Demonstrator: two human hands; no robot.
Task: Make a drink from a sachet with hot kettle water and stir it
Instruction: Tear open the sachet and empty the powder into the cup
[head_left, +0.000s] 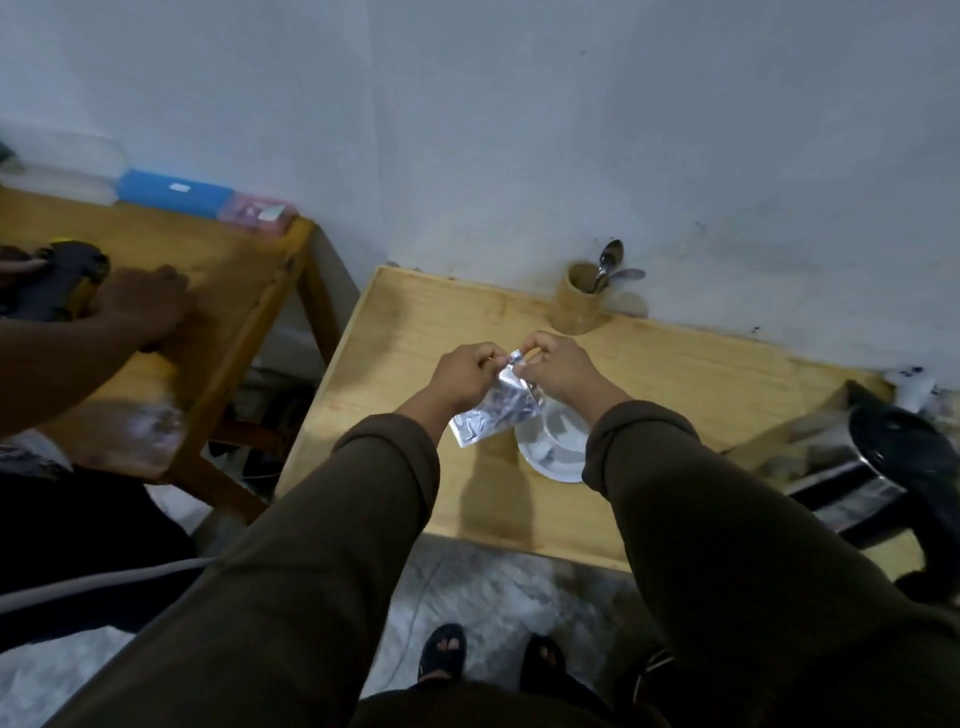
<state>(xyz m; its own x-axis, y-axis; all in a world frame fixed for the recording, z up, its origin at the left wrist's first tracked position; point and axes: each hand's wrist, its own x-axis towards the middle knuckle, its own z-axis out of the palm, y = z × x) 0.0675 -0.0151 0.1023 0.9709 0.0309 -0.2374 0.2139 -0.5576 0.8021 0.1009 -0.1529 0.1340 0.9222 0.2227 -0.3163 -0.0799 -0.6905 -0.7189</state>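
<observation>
A silver foil sachet (496, 410) hangs above the wooden table (675, 374), pinched at its top edge by both hands. My left hand (462, 376) grips the top left corner and my right hand (558, 371) grips the top right, the two almost touching. Directly below and to the right stands a white cup (550, 447), partly hidden by my right wrist. A steel and black kettle (883, 467) lies at the table's right edge. A wooden holder (576, 301) with spoons (610, 265) stands at the back by the wall.
A second wooden table (218, 270) stands to the left, with a blue box (174, 192) and a pink box (257, 213) at its back. Another person's hand (140, 304) rests on it beside a dark device. A gap separates the two tables.
</observation>
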